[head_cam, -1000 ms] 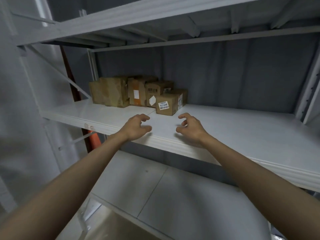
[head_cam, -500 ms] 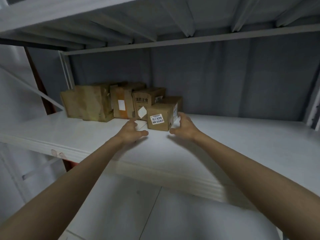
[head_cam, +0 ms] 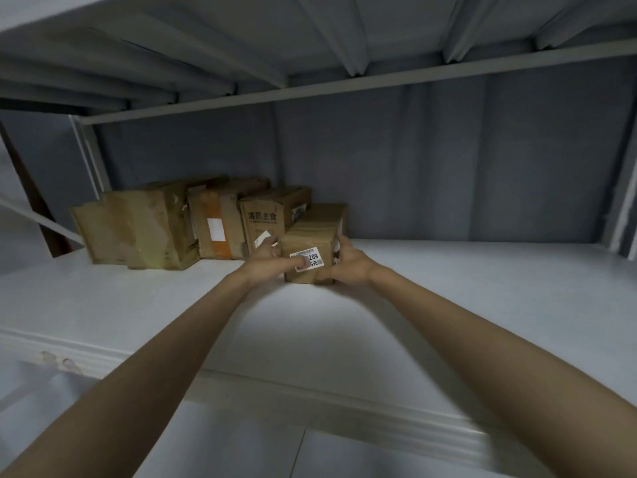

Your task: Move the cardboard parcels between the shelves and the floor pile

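On shelf [head_cam: 448, 277], both hands now gripping small parcel [head_cam: 310, 241], previously apart.

On the shelf [head_cam: 448, 305] before me stands a row of parcels against the back wall [head_cam: 448, 160], toward the left. The small parcel [head_cam: 310, 246] sits at the row's right end, nearest me, with another parcel [head_cam: 324, 215] just behind it. My left hand [head_cam: 265, 263] is on its left side and front, my right hand [head_cam: 348, 263] on its right side. Left of it stand the printed parcel [head_cam: 265, 215], then the taped parcel [head_cam: 213, 229], then the large parcel [head_cam: 138, 232] at the far left. Another shelf [head_cam: 241, 46] runs overhead.
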